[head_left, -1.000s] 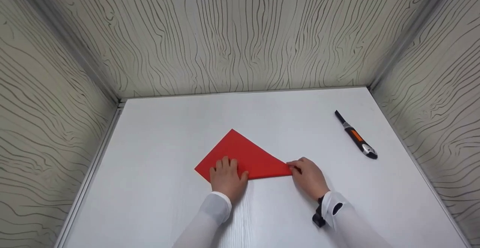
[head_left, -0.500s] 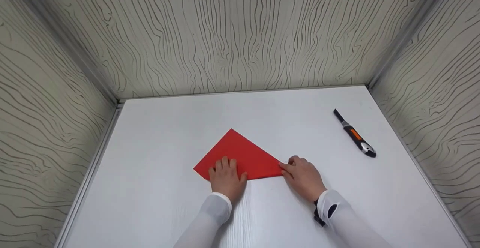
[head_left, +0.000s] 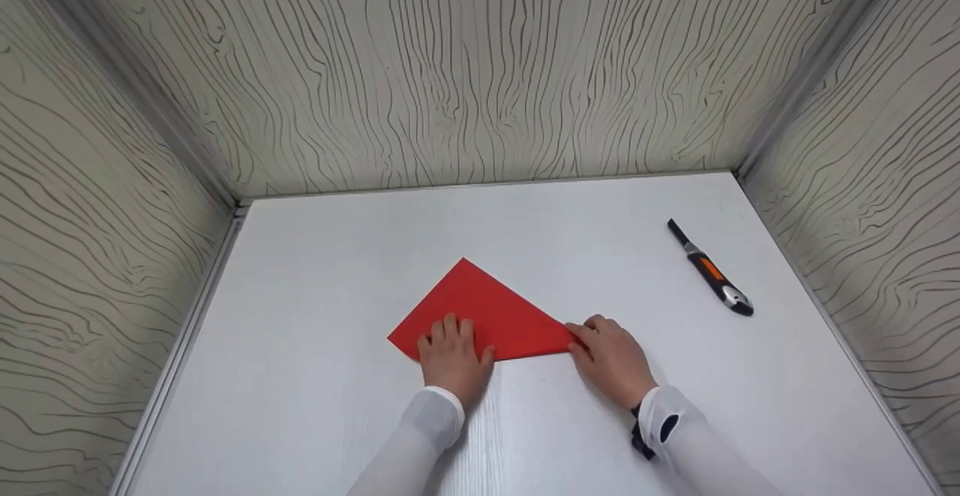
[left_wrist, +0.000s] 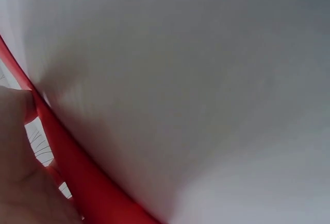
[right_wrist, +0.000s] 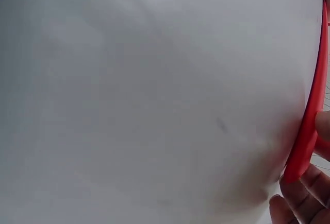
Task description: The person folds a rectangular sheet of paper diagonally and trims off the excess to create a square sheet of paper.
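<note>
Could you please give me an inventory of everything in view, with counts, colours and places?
paper: one, red, folded, on the table under the left hand
knife-like tool: one, black, orange and silver, on the table's right side, apart from both hands
table: one, white, beneath everything
walls: three, pale with dark wood-grain lines, at the back, left and right
corner strips: two, grey, where the walls meet
left hand: one, bare, resting on the paper
right hand: one, bare, pinching the paper's right corner
sleeves: two, white, on both arms
wrist device: one, black, at the right wrist
</note>
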Motion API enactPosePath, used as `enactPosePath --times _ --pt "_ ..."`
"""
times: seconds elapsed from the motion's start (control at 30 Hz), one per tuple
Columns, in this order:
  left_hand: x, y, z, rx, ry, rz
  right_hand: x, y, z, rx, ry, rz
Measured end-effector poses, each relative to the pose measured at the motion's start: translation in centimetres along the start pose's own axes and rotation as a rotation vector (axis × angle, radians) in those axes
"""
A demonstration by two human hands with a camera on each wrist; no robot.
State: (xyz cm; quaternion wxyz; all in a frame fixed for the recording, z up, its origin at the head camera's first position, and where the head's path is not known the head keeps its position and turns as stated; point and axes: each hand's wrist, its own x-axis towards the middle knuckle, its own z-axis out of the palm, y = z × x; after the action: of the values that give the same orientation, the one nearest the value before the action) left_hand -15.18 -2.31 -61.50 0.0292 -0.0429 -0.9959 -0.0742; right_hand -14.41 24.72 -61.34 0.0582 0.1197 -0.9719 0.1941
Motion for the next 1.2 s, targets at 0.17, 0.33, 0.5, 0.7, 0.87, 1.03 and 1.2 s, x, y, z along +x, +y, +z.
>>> enactPosePath --times 0.17,0.33,0.5,0.7,0.87,1.03,1.2 --pt "0.0 -0.1 -0.1 -0.007 -0.004 -0.002 -0.4 0.3 -0.4 0.098 0.005 0.080" --pt "0.1 -0.2 0.2 -0.015 0.010 0.001 -0.5 0.4 -0.5 0.158 0.039 0.099" --pt "0.1 -0.2 0.3 -0.023 0.015 0.001 -0.2 -0.2 -0.3 0.071 0.117 0.003" --pt "0.3 0.0 0.3 -0.014 0.000 -0.004 0.8 -1.4 -0.1 -0.019 0.211 -0.102" --pt "0.2 0.1 0.3 -0.029 -0.002 0.001 1.2 -2.6 -0.3 -0.064 0.170 -0.091" --pt "0.2 -0.1 0.7 -0.020 0.007 0.006 1.0 -4.3 0.4 -0.123 0.121 -0.228" --pt "0.2 -0.2 0.8 0.007 0.015 0.016 0.7 -6.4 1.6 -0.141 -0.010 -0.361"
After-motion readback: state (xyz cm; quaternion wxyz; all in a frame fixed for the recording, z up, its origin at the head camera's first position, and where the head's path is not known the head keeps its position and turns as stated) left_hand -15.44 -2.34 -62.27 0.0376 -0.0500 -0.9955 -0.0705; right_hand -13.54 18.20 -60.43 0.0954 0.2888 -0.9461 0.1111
